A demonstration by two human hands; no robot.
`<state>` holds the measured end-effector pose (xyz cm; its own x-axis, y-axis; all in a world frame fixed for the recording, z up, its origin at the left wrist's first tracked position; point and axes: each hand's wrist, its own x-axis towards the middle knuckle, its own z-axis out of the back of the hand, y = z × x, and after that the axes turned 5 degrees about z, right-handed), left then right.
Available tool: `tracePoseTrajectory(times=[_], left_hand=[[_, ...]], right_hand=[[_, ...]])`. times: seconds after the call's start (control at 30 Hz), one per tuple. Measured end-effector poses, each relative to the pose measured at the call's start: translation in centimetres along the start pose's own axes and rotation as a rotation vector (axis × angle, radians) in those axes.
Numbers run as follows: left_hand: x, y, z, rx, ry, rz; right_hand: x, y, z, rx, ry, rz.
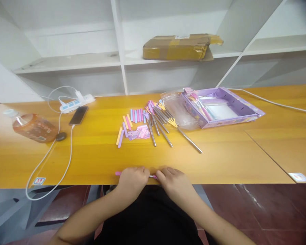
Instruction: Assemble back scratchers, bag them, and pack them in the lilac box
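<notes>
At the table's front edge, my left hand is closed round a pink handle, whose end sticks out to the left. Beside it, my right hand is closed on the other part of the same back scratcher; a short metal piece and a bit of pink-purple show between the hands. Its far end is hidden in my right hand. Beyond my hands lies a pile of back scratchers with metal rods and coloured hand-shaped heads. Loose coloured handles and small printed cards lie left of it.
A purple display box stands at the back right, with clear plastic wrap beside it. At left are a drink bottle, phone, power strip and looping white cable. A taped carton rests on the shelf.
</notes>
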<state>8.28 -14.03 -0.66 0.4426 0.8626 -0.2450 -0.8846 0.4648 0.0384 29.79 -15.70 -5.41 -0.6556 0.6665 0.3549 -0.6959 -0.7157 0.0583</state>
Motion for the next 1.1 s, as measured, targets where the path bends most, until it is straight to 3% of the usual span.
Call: tracePoseTrajectory(times=[0.53,0.73,0.83,0.9,1.1], left_hand=[[0.3,0.6,-0.9,-0.014,-0.051,-0.037],[0.0,2.1,-1.6,0.006,-0.110,-0.071],[-0.7,4.5,-2.0,0.062,-0.194,-0.046],[-1.5,6.9,-2.2,0.122,-0.318,-0.023],[-5.4,16.4,-1.6,0.398,-0.793,-0.004]], right_hand=[[-0.2,-0.3,-0.3,0.044,-0.093,-0.027],[-1.0,-0.5,1.0,-0.010,-0.066,-0.026],[-2.0,-2.8,2.1,-0.086,-0.100,0.036],[-3.4,-5.4,2.8,-0.144,-0.132,0.062],[-12.3,-15.5,5.3,-0.257,-0.177,-0.001]])
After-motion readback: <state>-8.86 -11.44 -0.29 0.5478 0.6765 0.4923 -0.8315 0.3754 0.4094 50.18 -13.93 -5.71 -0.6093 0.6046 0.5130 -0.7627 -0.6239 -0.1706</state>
